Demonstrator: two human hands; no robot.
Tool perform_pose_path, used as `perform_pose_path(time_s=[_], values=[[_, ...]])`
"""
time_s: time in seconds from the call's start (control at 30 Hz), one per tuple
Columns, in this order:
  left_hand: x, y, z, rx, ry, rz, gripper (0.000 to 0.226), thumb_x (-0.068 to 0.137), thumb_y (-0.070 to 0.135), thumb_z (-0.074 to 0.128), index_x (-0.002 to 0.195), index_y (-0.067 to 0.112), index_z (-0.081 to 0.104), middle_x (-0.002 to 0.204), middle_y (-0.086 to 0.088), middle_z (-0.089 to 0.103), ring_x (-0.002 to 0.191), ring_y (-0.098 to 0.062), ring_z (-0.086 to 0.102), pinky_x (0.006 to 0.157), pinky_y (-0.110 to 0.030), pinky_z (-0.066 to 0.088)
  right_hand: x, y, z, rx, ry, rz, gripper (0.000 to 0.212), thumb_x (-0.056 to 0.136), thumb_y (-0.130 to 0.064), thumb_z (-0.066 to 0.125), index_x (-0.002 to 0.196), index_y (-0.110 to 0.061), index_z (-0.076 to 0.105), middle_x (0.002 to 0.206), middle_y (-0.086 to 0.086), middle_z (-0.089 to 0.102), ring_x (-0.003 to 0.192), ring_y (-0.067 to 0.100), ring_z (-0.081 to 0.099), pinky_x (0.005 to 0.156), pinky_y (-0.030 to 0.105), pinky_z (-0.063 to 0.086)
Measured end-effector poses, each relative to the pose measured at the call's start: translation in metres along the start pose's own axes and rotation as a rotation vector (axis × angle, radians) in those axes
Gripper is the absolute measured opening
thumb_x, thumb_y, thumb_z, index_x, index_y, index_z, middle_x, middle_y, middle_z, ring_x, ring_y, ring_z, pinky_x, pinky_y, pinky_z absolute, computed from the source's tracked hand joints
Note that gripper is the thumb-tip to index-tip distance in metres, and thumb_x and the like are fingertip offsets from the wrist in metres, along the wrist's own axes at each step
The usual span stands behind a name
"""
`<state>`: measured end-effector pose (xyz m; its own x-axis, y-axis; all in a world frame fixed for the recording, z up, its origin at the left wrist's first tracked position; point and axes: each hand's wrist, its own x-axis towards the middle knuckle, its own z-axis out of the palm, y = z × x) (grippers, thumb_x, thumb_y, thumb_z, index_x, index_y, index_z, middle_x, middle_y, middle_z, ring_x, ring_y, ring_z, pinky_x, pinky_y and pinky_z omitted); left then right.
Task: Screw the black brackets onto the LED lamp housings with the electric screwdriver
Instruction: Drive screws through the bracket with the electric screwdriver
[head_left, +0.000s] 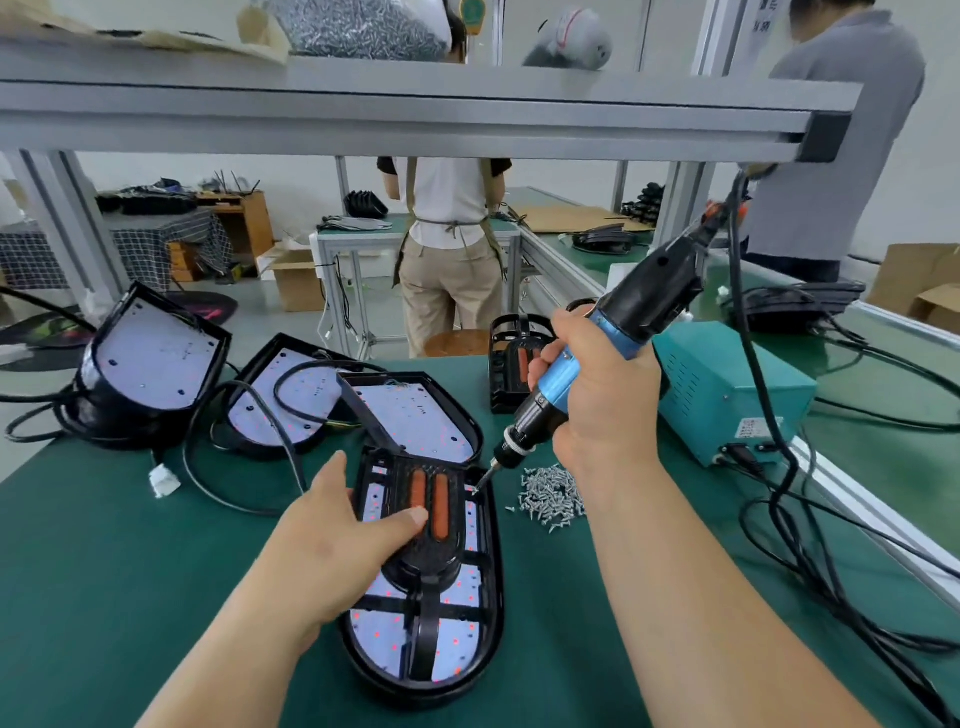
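Head view: flat left hand (332, 540) pins black plastic bracket (449, 558); right hand (602, 400) grips blue electric screwdriver (558, 378); keep bit (484, 478) square.

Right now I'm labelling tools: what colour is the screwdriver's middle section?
Blue, on the screwdriver, between black ends; head view.
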<state>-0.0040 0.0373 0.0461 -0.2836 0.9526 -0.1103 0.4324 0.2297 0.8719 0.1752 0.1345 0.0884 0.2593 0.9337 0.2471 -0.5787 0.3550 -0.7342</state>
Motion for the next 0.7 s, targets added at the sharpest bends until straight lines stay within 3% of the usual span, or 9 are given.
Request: perform_pose_path(time_s=[0.1,0.23,0.37,0.5,0.7], values=[[-0.005,0.001,0.003,0.102,-0.006,0.041,0.090,0.082,0.037,0.076,0.155,0.019,0.025,0.145,-0.005,0.052,0.134,-0.026,0.047,0.112,-0.045,0.038,-0.001,0.001,0.000,-0.001,-0.001,0.001,0.020,0.071,-0.009,0.073,0.075,-0.015,0.055,0.062,0.006,0.051,0.054,0.021,0.048,0.056,0.030,0.051],[-0.007,0.001,0.004,0.143,0.005,0.071,0.047,0.083,0.031,0.075,0.124,0.023,0.055,0.119,-0.004,0.066,0.112,-0.026,0.060,0.099,-0.047,0.047,-0.001,0.001,0.000,-0.004,-0.007,-0.010,0.020,0.076,-0.006,0.072,0.080,-0.013,0.054,0.065,0.007,0.051,0.056,0.022,0.048,0.055,0.030,0.051],[-0.010,0.004,0.005,0.132,0.003,0.056,0.054,0.083,0.032,0.075,0.130,0.023,0.053,0.120,-0.006,0.065,0.112,-0.027,0.061,0.099,-0.047,0.048,-0.004,0.000,0.003,-0.007,-0.030,-0.019,0.019,0.070,-0.009,0.071,0.078,-0.013,0.054,0.061,0.004,0.051,0.052,0.018,0.049,0.053,0.029,0.050],[-0.011,0.005,0.005,0.123,0.021,0.079,0.030,0.081,0.025,0.076,0.106,0.026,0.060,0.103,0.001,0.071,0.099,-0.022,0.065,0.093,-0.045,0.051,-0.009,0.002,0.008,-0.038,-0.092,-0.054,0.020,0.069,-0.010,0.072,0.078,-0.015,0.054,0.058,-0.001,0.051,0.051,0.014,0.050,0.052,0.028,0.049],[-0.013,0.007,0.006,0.081,0.010,0.081,0.033,0.082,0.026,0.076,0.110,0.028,0.057,0.113,-0.003,0.067,0.102,-0.024,0.064,0.094,-0.046,0.051,-0.018,0.001,0.013,-0.134,-0.204,-0.092,0.020,0.072,-0.014,0.072,0.080,-0.011,0.054,0.063,0.004,0.051,0.051,0.016,0.050,0.053,0.027,0.049]])
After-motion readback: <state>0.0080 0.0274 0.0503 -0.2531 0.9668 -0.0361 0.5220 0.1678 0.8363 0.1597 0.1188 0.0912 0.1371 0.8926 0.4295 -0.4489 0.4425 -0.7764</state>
